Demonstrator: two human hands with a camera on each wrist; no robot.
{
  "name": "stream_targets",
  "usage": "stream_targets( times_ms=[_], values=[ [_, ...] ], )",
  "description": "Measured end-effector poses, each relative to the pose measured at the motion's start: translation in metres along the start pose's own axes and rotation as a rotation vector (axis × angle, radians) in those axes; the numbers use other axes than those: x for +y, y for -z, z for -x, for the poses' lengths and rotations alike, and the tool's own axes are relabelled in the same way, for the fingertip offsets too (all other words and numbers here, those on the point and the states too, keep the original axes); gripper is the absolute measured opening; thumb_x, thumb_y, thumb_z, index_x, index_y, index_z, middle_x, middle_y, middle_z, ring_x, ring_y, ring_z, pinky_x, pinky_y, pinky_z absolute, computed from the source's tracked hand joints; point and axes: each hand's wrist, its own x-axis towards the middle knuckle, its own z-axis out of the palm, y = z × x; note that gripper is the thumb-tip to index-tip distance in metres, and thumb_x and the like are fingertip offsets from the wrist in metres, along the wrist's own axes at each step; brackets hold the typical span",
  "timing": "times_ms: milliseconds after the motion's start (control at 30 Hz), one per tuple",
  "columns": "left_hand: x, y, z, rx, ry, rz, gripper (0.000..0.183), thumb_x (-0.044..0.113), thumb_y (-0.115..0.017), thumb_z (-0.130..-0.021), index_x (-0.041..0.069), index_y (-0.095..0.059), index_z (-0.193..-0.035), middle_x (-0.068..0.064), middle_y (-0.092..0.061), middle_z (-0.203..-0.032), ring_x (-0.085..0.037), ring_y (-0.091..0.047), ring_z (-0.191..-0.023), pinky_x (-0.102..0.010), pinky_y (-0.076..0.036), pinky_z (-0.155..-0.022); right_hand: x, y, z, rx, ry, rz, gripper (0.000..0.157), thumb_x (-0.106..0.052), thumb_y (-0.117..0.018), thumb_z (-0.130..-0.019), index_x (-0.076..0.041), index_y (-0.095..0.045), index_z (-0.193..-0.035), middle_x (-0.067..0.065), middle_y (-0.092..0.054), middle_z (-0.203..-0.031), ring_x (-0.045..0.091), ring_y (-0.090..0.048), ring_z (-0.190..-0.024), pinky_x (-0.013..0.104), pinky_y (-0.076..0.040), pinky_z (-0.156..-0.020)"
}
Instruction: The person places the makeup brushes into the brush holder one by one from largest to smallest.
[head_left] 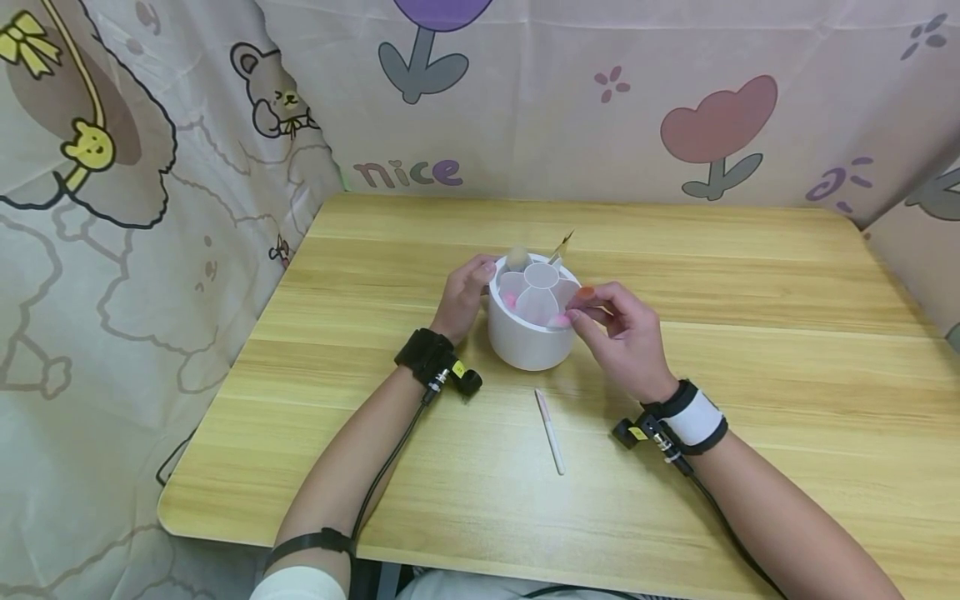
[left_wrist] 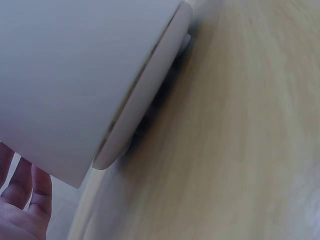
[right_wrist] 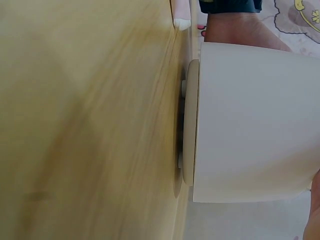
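Note:
A white round brush holder (head_left: 529, 346), divided inside by flower-shaped partitions (head_left: 542, 279), stands on the table on a low footed base (right_wrist: 191, 125). My left hand (head_left: 461, 298) grips its left side, thumb at the rim; the fingers (left_wrist: 20, 182) curve behind the wall in the left wrist view. At the right rim my right hand (head_left: 622, 333) has thumb and fingertips closed on the edge, beside a pink piece (head_left: 560, 320). An orange-brown tip (head_left: 586, 292) shows against the right fingers. A pale rounded brush head (head_left: 517, 258) and a thin gold-brown tip (head_left: 564, 240) rise at the back.
A slim pale brush (head_left: 550, 433) lies on the wooden table (head_left: 750, 358) in front of the holder; its pink handle and white bristles (right_wrist: 182, 23) show in the right wrist view. A printed curtain (head_left: 555, 108) hangs behind the table. Cables run from both wrist cameras.

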Motion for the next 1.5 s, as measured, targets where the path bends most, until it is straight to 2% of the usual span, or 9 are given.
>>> stream_targets(
  times_ms=[200,500,700,933,1133,1267,1500],
  values=[
    [0.000,0.000,0.000,0.001,-0.001,0.005,0.053,0.044,-0.040,-0.092,0.002,-0.062,-0.115,-0.012,-0.064,-0.109,-0.023,-0.060,-0.097,-0.040,-0.048,-0.088,0.002,0.001,0.001,-0.005,-0.002,-0.001,0.021,0.024,-0.060,-0.076,0.017,-0.055,-0.096,0.025,-0.059,-0.096,0.023,-0.063,-0.092,0.033,-0.053,-0.086],
    [0.001,0.000,0.000,0.004,0.006,-0.006,0.053,0.043,-0.039,-0.092,0.002,-0.062,-0.115,-0.012,-0.064,-0.109,-0.022,-0.060,-0.098,-0.039,-0.049,-0.088,0.024,0.008,0.004,-0.014,0.008,0.000,0.029,0.022,-0.064,-0.074,0.012,-0.059,-0.100,0.024,-0.060,-0.099,0.024,-0.063,-0.092,0.033,-0.053,-0.086],
    [0.001,0.000,0.000,0.004,0.007,-0.004,0.053,0.044,-0.039,-0.092,0.002,-0.062,-0.115,-0.012,-0.064,-0.109,-0.022,-0.060,-0.098,-0.040,-0.049,-0.088,0.020,0.009,0.002,-0.019,0.011,0.012,0.030,0.024,-0.064,-0.072,0.014,-0.059,-0.099,0.026,-0.060,-0.097,0.024,-0.064,-0.091,0.032,-0.053,-0.085],
    [0.002,0.001,0.001,0.007,0.005,-0.010,0.053,0.044,-0.039,-0.092,0.002,-0.062,-0.115,-0.012,-0.064,-0.110,-0.022,-0.060,-0.099,-0.039,-0.049,-0.088,-0.005,0.004,-0.004,-0.002,0.024,0.023,0.023,0.025,-0.060,-0.074,0.017,-0.058,-0.096,0.030,-0.059,-0.093,0.022,-0.064,-0.088,0.029,-0.054,-0.084],
    [0.002,0.001,0.001,0.009,0.003,-0.019,0.052,0.044,-0.039,-0.092,0.004,-0.062,-0.116,-0.011,-0.064,-0.110,-0.021,-0.060,-0.099,-0.038,-0.049,-0.087,-0.013,0.003,-0.006,0.021,0.036,0.029,0.018,0.025,-0.059,-0.075,0.020,-0.057,-0.093,0.031,-0.058,-0.091,0.021,-0.064,-0.087,0.027,-0.054,-0.083],
    [0.002,0.001,0.001,0.009,0.003,-0.021,0.053,0.044,-0.038,-0.093,0.003,-0.062,-0.117,-0.011,-0.064,-0.110,-0.021,-0.060,-0.099,-0.038,-0.049,-0.087,-0.010,0.007,-0.007,0.021,0.047,0.041,0.018,0.024,-0.060,-0.075,0.019,-0.057,-0.092,0.031,-0.059,-0.090,0.021,-0.064,-0.086,0.028,-0.054,-0.082],
    [0.002,0.001,0.001,0.009,0.004,-0.024,0.053,0.044,-0.038,-0.093,0.003,-0.062,-0.116,-0.011,-0.064,-0.110,-0.021,-0.060,-0.099,-0.039,-0.049,-0.088,0.001,0.015,-0.007,0.056,0.061,0.040,0.018,0.021,-0.064,-0.075,0.014,-0.063,-0.092,0.022,-0.064,-0.089,0.019,-0.064,-0.081,0.024,-0.055,-0.077]
  ],
)
